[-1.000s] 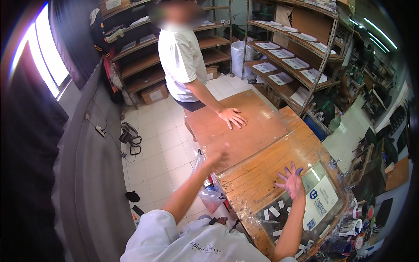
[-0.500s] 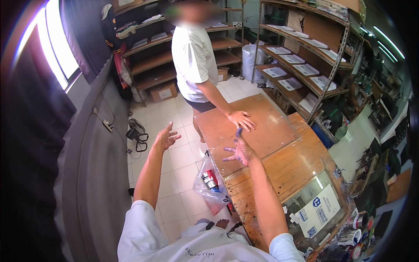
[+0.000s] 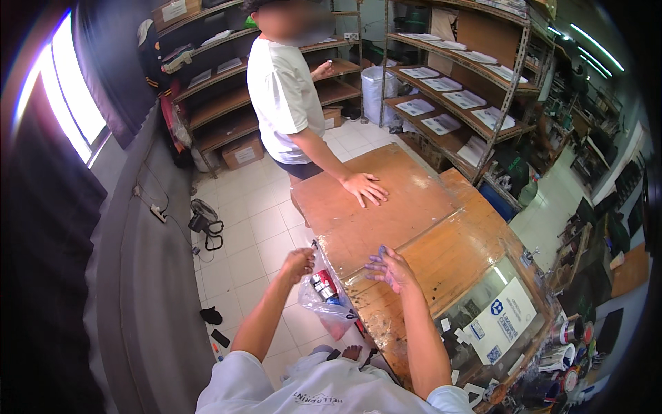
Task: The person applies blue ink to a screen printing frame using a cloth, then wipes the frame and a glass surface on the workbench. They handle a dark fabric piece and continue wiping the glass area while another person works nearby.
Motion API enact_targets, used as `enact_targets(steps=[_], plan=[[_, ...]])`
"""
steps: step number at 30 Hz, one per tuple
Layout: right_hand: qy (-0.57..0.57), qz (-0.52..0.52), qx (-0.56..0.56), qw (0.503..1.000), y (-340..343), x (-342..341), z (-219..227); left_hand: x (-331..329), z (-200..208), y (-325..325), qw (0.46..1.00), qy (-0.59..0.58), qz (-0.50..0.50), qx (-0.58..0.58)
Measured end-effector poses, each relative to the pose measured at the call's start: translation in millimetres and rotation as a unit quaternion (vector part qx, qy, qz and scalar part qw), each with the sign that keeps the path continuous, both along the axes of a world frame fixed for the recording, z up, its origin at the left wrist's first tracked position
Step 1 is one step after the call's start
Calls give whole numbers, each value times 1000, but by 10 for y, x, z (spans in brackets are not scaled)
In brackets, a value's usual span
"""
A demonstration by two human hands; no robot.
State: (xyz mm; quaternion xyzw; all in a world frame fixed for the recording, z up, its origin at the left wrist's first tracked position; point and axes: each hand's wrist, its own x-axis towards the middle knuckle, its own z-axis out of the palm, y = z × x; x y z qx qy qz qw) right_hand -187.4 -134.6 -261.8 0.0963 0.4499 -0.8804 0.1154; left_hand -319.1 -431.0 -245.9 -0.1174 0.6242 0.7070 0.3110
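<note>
My left hand (image 3: 298,265) is closed with its fingers curled, in the air just above a clear plastic bag (image 3: 324,312). I see nothing in it. The bag hangs at the near left edge of the wooden table (image 3: 441,265), with a red and silver can (image 3: 322,283) inside. My right hand (image 3: 392,270) is open over the table, holding nothing; its fingertips are stained bluish purple. A brown board (image 3: 369,231) covers the far part of the table. Another person's hand (image 3: 365,188) lies flat on it.
A person in a white shirt (image 3: 283,103) stands beyond the table. To the right, a screen frame with a printed white sheet (image 3: 500,321) lies near several paint cans (image 3: 569,331). Shelving (image 3: 458,103) with paper sheets stands behind. A small fan (image 3: 203,217) sits on the floor at left.
My left hand has come right and down toward the bag, its fingers curling closed. My right hand has drawn back nearer to me. The other person's second hand now shows, raised.
</note>
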Motion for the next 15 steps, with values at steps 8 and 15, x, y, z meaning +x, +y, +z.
enact_targets(steps=[8, 15], plan=[[-24, -54, -115, 992, -162, 81, 427, -346, -47, 605, 998, 35, -55, 17], [8, -92, -46, 995, 79, 611, 441, -384, 96, 427, 990, 118, 68, -36]])
